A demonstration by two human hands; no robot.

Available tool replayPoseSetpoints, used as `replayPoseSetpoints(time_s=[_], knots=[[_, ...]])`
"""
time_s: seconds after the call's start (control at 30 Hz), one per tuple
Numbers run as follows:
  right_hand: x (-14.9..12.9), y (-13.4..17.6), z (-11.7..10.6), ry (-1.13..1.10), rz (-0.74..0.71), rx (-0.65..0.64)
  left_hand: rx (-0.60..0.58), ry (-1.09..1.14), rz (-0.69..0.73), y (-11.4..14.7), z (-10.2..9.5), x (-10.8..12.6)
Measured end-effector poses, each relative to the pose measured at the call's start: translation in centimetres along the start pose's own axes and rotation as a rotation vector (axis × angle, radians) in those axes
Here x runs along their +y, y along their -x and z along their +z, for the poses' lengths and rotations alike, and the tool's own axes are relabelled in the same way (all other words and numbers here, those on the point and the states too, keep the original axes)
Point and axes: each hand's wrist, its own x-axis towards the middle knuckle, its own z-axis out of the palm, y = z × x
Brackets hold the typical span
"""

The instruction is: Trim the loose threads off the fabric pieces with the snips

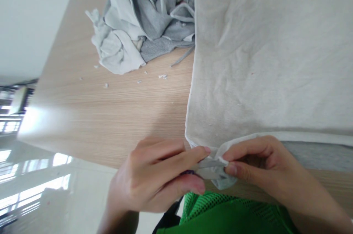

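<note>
Along the near edge of the table, the right hand (259, 164) has thumb and forefinger pinching a small bunched bit at the near left of a big pale beige fabric sheet with a white edge (270, 53). The left hand (160, 175) comes in from the left, forefinger and thumb apart on either side of the same bunch. Can't tell if it's really gripping. There's also a small dark purplish thing (188, 172) mostly hidden under those fingers, no idea what.

My worry is that pinch: it's only fingertips, so a slip could let the layers spring loose. And if the dark thing turns out to be sharp, it might nick the cloth.

Right of the right hand, a grey fabric layer (317, 156) peeks out along the near side. Just below the hands is a bright green mesh garment (220, 212), close enough to snag, imo.

Farther out, white lint scraps (162, 76) dot the wood-grain tabletop (124, 105) and could stick to the fabric. Far left, a crumpled grey-and-white cloth heap (154, 9) meets the sheet, so a hard tug could drag it along.
</note>
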Motion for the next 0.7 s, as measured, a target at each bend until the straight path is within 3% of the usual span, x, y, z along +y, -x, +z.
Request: replayPoseSetpoints(time_s=[0.7], knots=[[-0.05, 0.17, 0.08, 0.05, -0.006, 0.003, -0.022, -0.129, 0.01, -0.12, 0.67, 0.28]])
